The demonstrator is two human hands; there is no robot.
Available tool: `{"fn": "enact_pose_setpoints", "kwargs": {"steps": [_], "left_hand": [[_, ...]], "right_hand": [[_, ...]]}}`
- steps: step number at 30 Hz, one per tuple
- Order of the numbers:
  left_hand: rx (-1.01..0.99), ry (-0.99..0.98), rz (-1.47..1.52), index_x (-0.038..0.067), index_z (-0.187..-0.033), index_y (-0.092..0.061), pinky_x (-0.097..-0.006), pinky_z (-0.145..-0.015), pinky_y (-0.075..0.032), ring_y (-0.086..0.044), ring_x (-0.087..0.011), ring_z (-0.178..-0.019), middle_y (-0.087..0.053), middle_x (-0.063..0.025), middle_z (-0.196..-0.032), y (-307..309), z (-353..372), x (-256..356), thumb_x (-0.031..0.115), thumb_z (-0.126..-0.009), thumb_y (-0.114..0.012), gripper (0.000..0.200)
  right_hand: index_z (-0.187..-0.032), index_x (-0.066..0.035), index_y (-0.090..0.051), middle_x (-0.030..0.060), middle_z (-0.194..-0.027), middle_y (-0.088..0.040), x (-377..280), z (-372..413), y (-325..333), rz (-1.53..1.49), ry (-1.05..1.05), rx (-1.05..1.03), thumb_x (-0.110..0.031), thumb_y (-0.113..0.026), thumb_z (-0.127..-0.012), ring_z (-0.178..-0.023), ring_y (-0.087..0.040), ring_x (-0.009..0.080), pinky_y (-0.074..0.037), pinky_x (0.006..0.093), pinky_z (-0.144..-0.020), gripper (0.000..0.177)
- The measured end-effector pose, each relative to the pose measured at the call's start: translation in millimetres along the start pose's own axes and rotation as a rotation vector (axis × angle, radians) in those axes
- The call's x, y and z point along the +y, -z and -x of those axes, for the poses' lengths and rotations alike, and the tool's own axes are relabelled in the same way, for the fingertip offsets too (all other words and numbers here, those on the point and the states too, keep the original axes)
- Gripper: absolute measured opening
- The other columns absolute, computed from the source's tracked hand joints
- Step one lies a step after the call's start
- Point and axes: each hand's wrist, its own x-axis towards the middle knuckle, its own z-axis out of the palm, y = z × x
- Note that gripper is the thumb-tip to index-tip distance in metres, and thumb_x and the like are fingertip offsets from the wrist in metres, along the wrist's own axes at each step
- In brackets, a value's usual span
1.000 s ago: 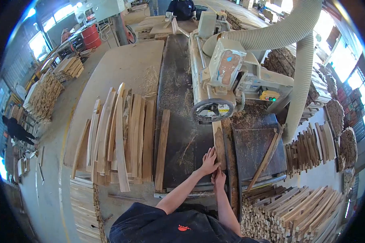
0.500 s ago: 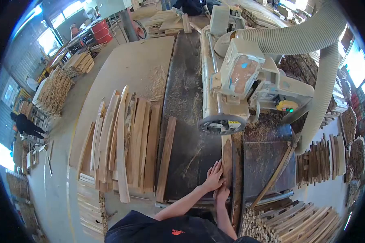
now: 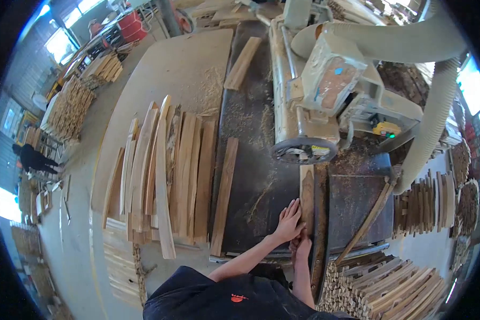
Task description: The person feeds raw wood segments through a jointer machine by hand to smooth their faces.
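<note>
A narrow wooden board [image 3: 306, 194] lies lengthwise on the dark machine table, its far end passing under the machine by the handwheel [image 3: 305, 151]. My left hand [image 3: 289, 221] rests flat at the board's left edge, fingers stretched forward. Just behind it, my right hand [image 3: 301, 245] has its fingers closed around the board's near end, which it partly hides. Left of my hands, another board [image 3: 225, 194] lies along the table's left edge. Farther up the table sits a shorter wooden piece [image 3: 242, 64], set at a slant.
Several loose boards [image 3: 184, 181] are spread over the tan side table [image 3: 186, 58]. A large hose [image 3: 426, 128] runs down the machine's right side. Stacked strips [image 3: 389, 293] stand at the lower right. Sawdust covers parts of the table. A person in dark clothes [image 3: 34, 158] is far left.
The view has shifted forward. The short wooden piece at the table's far end has come toward me and now lies slanted. Both hands remain at the board, which shows little movement against the machine.
</note>
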Motion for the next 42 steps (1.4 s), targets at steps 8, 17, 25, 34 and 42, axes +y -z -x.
{"fn": "enact_pose_setpoints", "kwargs": {"steps": [8,17,25,34,42], "left_hand": [[0.087,0.026,-0.053,0.002,-0.145,-0.032,-0.05,-0.115,-0.013,-0.009,-0.0322,-0.148,-0.013,-0.0152,-0.159,-1.8,-3.7,4.4,0.031,-0.087,-0.064,0.073],[0.196,-0.081,0.456,0.002,-0.124,-0.059,-0.0428,-0.107,-0.038,-0.045,-0.039,-0.129,-0.049,-0.022,-0.137,60.3,-6.4,-14.1,0.017,-0.082,-0.072,0.046],[0.966,0.074,0.006,0.001,-0.12,-0.058,-0.0425,-0.098,-0.044,-0.053,-0.0371,-0.116,-0.058,-0.0199,-0.12,255.3,-78.3,-139.7,0.008,-0.08,-0.072,0.043],[0.459,0.368,-0.334,-0.001,-0.124,-0.055,-0.0442,-0.1,-0.041,-0.05,-0.0399,-0.119,-0.057,-0.0247,-0.119,305.6,-180.2,-216.3,0.041,-0.06,-0.087,0.083],[0.24,0.402,0.14,-0.005,-0.118,-0.056,-0.0409,-0.079,-0.053,-0.066,-0.0326,-0.093,-0.067,-0.0195,-0.102,334.6,-175.0,-201.5,0.043,-0.059,-0.089,0.082]], "right_hand": [[-0.074,-0.017,-0.05,-0.007,-0.053,-0.037,-7.8,-6.2,-10.5,0.039,-0.084,0.041,-0.048,-0.052,-0.097,-0.04,-0.034,0.007,-0.025,0.0244,-0.037,0.038],[-0.07,-0.013,-0.045,-0.0036,-0.052,-0.033,-7.0,2.3,3.3,-0.004,0.034,0.016,-0.046,-0.053,-0.097,-0.04,-0.031,0.0092,-0.024,0.0261,-0.038,0.043],[-0.069,-0.014,-0.043,-0.0026,-0.05,-0.034,-5.4,-0.7,-0.8,-0.072,0.049,0.006,-0.046,-0.053,-0.097,-0.037,-0.032,0.0094,-0.023,0.0259,-0.037,0.044],[-0.072,-0.013,-0.041,-0.0025,-0.05,-0.036,-44.5,-45.7,-49.7,-0.091,-0.072,0.071,-0.046,-0.056,-0.095,-0.036,-0.034,0.0107,-0.023,0.0258,-0.036,0.043],[-0.077,-0.013,-0.042,-0.0019,-0.054,-0.039,-84.6,-92.6,-94.6,-0.098,-0.121,-0.024,-0.048,-0.053,-0.096,-0.039,-0.034,0.0098,-0.023,0.0267,-0.035,0.042]]}}
